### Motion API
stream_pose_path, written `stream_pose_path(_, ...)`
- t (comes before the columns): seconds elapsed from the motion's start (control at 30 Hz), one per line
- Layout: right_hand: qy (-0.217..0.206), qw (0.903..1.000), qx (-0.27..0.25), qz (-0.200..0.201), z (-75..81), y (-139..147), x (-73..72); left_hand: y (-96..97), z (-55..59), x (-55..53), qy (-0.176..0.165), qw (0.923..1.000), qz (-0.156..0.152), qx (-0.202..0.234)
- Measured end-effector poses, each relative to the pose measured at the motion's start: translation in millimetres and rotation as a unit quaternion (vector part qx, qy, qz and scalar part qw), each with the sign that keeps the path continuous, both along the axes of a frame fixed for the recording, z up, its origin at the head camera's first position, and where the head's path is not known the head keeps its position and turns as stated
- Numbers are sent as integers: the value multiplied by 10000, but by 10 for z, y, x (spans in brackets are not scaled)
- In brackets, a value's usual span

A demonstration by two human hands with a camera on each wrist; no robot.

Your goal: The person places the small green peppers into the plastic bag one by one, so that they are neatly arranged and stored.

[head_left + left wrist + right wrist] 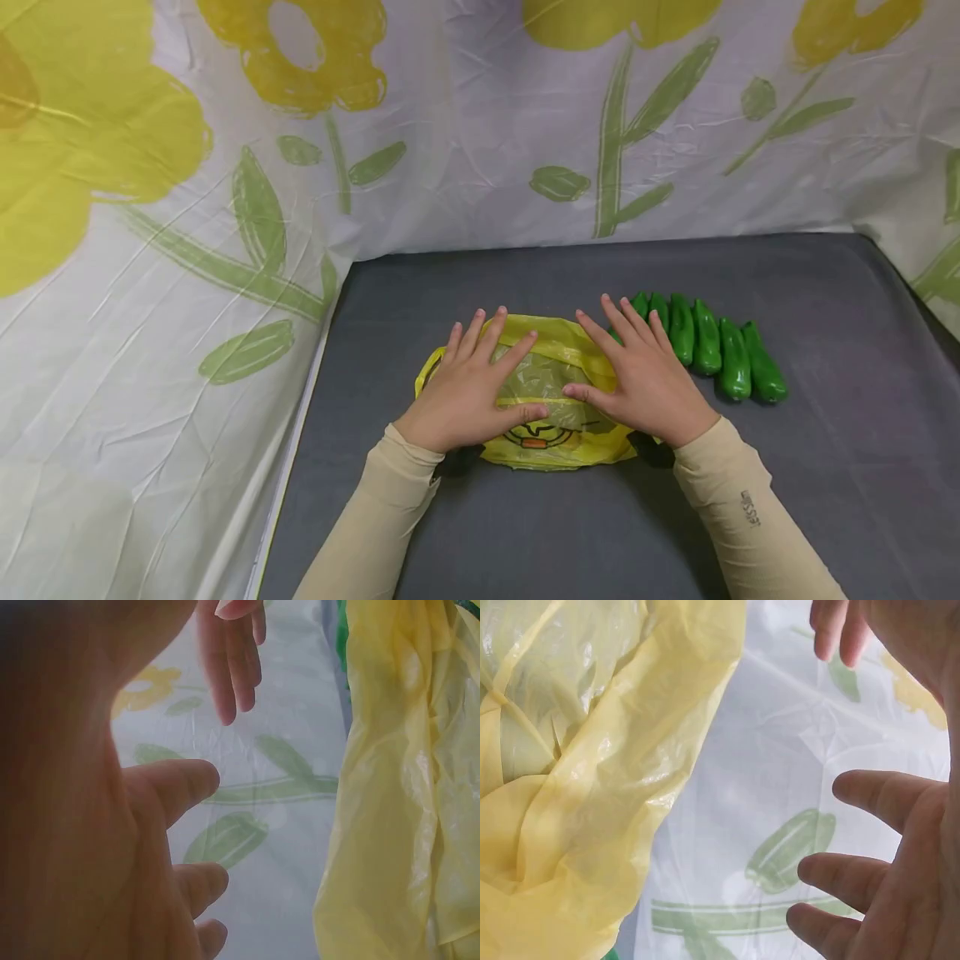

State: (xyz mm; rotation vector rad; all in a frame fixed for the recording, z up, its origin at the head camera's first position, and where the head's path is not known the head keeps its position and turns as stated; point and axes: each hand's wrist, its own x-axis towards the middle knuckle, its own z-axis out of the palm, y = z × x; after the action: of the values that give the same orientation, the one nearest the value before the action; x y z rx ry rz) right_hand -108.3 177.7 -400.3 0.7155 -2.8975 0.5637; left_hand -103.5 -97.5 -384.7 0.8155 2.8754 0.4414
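Both forearms, in beige sleeves (pixel 757 517), rise from the bottom edge of the frame and angle inward. The left hand (pixel 467 393) and right hand (pixel 651 379) are held palm down above the yellow plastic bag (pixel 551 375) at the centre, fingers straight and spread, thumbs pointing toward each other. The wrist views show a gap between fingers and bag. The bag lies on the dark grey tabletop (pixel 577 542); a row of long, glossy green vegetables (pixel 707 340) sits right of centre, partly behind the right hand.
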Motion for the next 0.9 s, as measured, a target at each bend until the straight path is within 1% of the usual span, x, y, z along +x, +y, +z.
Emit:
stream_pose_path(0.23,-48,10000,-57,-32,14,9,-11,1,-5,-21,-131,9999,36,-19)
stream_pose_path(0.4,-116,9999,-49,-58,20,21,-8,-7,1,-26,-127,9999,10,-21)
stream_pose_path(0.57,-189,9997,-62,-104,29,45,-12,-25,-8,-64,-182,9997,149,-115)
stream_pose_path(0.73,-346,9992,-85,-177,30,83,-20,-85,-72,-123,-248,9989,370,-165)
stream_pose_path(0.9,-509,9983,-53,-274,35,142,-36,-164,-139,-192,-263,9984,487,-106)
